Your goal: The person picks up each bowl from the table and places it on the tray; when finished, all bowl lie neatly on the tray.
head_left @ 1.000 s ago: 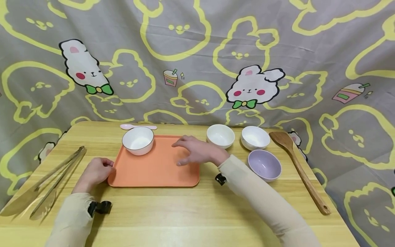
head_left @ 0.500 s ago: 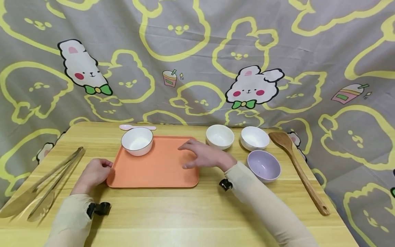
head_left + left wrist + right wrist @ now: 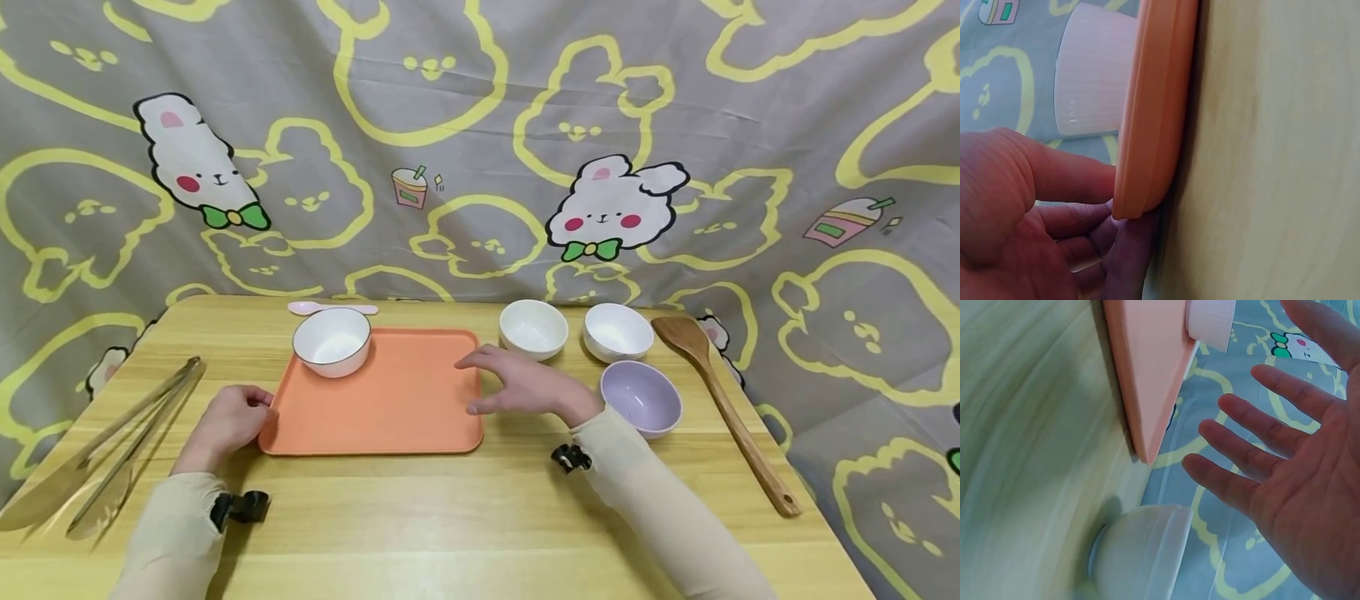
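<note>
An orange tray (image 3: 390,408) lies on the wooden table, and a white bowl with a dark rim (image 3: 332,342) stands in its far left corner. At the tray's left edge, my left hand (image 3: 228,423) pinches the rim; in the left wrist view the thumb (image 3: 1075,175) is on the rim with fingers curled beneath the edge. My right hand (image 3: 528,383) hovers by the tray's right edge, fingers spread and holding nothing. The right wrist view shows its palm and spread fingers apart from the tray (image 3: 1147,375). Close to that hand stands a cream bowl (image 3: 534,330).
Right of the cream bowl stand a white bowl (image 3: 618,332) and a purple bowl (image 3: 641,398). A wooden spatula (image 3: 723,400) lies at the far right. Tongs (image 3: 135,450) lie at the left, a pink spoon (image 3: 333,308) behind the tray. A patterned curtain (image 3: 465,150) hangs behind.
My right hand has moved rightward, from over the tray to its right edge, fingers still spread. The left hand keeps its hold on the tray, and the bowls stay put.
</note>
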Demonstrator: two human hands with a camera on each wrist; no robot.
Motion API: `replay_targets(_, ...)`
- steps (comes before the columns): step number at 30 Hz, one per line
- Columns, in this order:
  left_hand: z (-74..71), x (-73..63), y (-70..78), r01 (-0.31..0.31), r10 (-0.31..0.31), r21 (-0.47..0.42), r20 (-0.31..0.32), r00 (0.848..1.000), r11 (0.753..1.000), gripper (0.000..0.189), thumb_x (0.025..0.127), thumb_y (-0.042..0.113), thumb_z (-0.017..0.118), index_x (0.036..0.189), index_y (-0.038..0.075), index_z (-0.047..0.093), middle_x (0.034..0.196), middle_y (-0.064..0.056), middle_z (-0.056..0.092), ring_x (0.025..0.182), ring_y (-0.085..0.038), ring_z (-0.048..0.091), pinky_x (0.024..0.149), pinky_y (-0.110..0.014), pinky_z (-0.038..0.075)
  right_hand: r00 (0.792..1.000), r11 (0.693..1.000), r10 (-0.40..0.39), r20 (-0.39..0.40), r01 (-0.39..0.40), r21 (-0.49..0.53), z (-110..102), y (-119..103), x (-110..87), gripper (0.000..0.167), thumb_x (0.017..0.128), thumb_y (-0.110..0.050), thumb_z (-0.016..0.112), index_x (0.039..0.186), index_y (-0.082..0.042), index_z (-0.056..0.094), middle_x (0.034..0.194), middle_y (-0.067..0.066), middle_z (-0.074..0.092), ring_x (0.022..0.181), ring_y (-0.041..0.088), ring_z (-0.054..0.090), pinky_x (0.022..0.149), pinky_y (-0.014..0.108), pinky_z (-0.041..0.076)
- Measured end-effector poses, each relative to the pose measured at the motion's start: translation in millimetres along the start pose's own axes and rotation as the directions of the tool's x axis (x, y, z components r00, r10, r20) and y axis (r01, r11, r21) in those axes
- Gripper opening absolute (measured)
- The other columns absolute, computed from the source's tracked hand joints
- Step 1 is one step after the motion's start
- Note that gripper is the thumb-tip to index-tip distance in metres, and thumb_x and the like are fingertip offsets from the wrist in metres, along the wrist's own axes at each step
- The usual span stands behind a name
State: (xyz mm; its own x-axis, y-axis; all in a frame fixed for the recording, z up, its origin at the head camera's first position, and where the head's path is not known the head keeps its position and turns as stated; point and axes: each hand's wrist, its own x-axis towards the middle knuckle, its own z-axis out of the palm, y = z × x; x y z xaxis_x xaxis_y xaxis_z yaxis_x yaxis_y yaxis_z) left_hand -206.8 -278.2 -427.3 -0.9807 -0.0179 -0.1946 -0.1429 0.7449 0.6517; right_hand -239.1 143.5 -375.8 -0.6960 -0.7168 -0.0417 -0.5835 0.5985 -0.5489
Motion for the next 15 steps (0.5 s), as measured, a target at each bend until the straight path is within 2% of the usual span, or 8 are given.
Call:
replay_targets(7,-1.3,0.4,1.1,-0.013,0.013,0.020,0.007,1.000,1.000,0.025,0.089,0.006,0.056,0.104,-0.013,0.060,0.094,-0.022,0.060,0.082,-0.031,0.055,0.063,-0.034,0.044,1.000,1.000,0.007,-0.011,-0.006,0.016,-0.3,5.9,-12.2,0.063,0.086,-0.029,0.076,0.140,-0.008,0.052,0.139,0.006,0.048,0.128,0.021,0.044,0.106,0.039,0.034)
replay_targets(15,-0.8,-0.7,-0.7,-0.017,0.017,0.015,-0.003,1.000,1.000,0.024,0.089,0.006,0.058,0.104,-0.013,0.059,0.092,-0.021,0.060,0.081,-0.031,0.055,0.062,-0.034,0.044,1.000,1.000,0.013,-0.016,-0.013,0.002,-1.8,10.6,-24.5,0.063,0.086,-0.030,0.076,0.141,-0.011,0.051,0.140,0.005,0.049,0.132,0.021,0.041,0.109,0.038,0.030)
